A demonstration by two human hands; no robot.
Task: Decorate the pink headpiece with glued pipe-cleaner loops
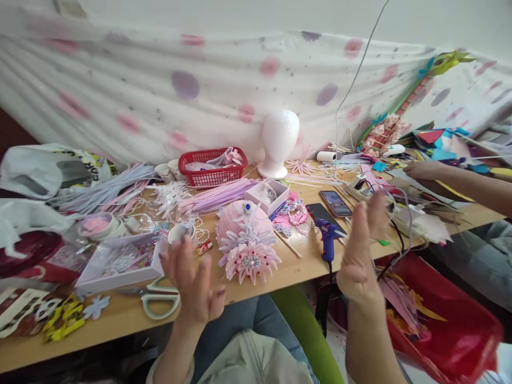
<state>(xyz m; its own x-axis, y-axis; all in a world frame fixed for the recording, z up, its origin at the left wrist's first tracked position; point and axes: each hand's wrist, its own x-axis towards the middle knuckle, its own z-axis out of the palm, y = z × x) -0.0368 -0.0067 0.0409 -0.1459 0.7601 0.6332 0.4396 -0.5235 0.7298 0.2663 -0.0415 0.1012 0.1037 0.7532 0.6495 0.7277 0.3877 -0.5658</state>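
Both of my hands are raised at the table's front edge, apart from each other. My left hand [195, 285] has its fingers spread, somewhat blurred, and holds nothing. Close by it are green-handled scissors [160, 298] and a white cup [182, 234]. My right hand [360, 256] is upright with its fingers stretched out, blurred at the tips and holding nothing. Just left of it stands a blue glue gun [327, 240]. Between the hands sits a round pink piece [244, 221] with a pink pipe-cleaner flower [252, 261] on its front, dotted with red and pearly beads.
A white foam head [280, 141] stands at the back beside a red basket [212, 175]. Bundles of pipe cleaners [224, 194], a bead box [124, 264] and a phone [335, 204] lie about. At right, another person's arm [460, 178] reaches over coloured scraps; a red bag [448, 314] hangs below.
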